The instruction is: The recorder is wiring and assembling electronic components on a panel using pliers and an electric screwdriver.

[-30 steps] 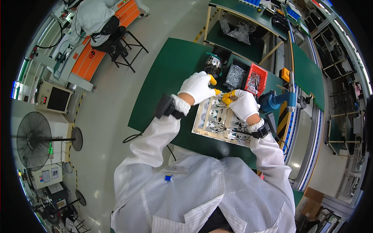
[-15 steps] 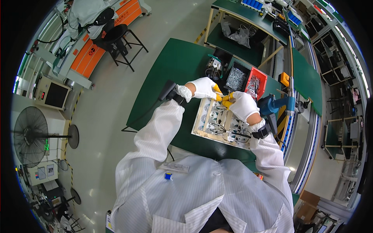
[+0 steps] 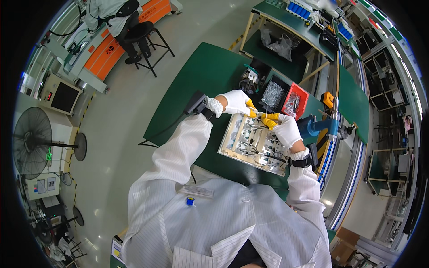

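Observation:
A pale rectangular panel fitted with metal parts and black wires lies at a slant on the green table. Both hands wear white gloves with yellow fingertips. At the panel's far edge is my left hand, its fingertips pinched together; what they hold, if anything, is too small to make out. My right hand is just to its right, over the panel's far right corner, with fingers bent and closed. Whatever may be between those fingers is hidden. Black wires curve across the panel's near right part.
Beyond the panel stand a black bin of small metal parts, a red bin of similar parts, and a holder with tools. A blue clamp-like tool sits right of my right hand. A person is at the far left.
My right hand has drawn slightly right and nearer, opening a small gap from my left fingertips. My left hand stays pinched at the panel's far edge. The whole view has shifted a little.

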The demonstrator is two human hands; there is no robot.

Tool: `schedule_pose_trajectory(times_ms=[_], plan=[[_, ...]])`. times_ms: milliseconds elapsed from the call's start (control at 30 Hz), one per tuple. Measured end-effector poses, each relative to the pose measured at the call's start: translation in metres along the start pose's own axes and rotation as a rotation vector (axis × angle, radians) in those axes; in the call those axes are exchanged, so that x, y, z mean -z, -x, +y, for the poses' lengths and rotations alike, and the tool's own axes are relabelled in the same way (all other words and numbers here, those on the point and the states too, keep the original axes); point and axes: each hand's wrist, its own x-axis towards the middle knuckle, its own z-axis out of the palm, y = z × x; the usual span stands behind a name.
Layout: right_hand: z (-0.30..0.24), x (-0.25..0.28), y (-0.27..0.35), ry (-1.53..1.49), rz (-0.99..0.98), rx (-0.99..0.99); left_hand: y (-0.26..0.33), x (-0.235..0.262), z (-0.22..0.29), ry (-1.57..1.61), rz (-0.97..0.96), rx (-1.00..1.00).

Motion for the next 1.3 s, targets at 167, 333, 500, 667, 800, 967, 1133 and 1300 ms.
schedule_pose_trajectory(times_ms=[167, 333, 500, 667, 800, 967, 1133, 1300], plan=[[-0.002, 0.002, 0.000, -0.058, -0.033, 0.061, 0.000, -0.002, -0.004, 0.046, 0.005, -0.021], [-0.006, 0.005, -0.003, 0.026, 0.019, -0.028, -0.001, -0.005, -0.005, 0.039, 0.030, -0.018], [-0.010, 0.006, -0.005, 0.110, -0.011, -0.033, 0.002, -0.003, 0.001, 0.014, 0.031, -0.032], [-0.035, 0.003, 0.001, 0.374, -0.099, -0.045, 0.018, -0.012, -0.001, -0.034, 0.233, -0.218], [-0.029, 0.004, 0.007, 0.235, -0.027, -0.034, 0.043, -0.012, 0.033, -0.214, 0.369, -0.204], [-0.012, 0.001, 0.001, 0.141, -0.029, 0.010, 0.052, -0.007, 0.034, -0.430, 0.373, -0.368], [-0.009, 0.002, -0.001, 0.138, -0.095, 0.052, 0.046, -0.006, 0.040, -0.406, 0.287, -0.212], [-0.002, 0.005, 0.000, 0.108, -0.103, 0.066, 0.042, -0.005, 0.041, -0.491, 0.251, -0.306]])
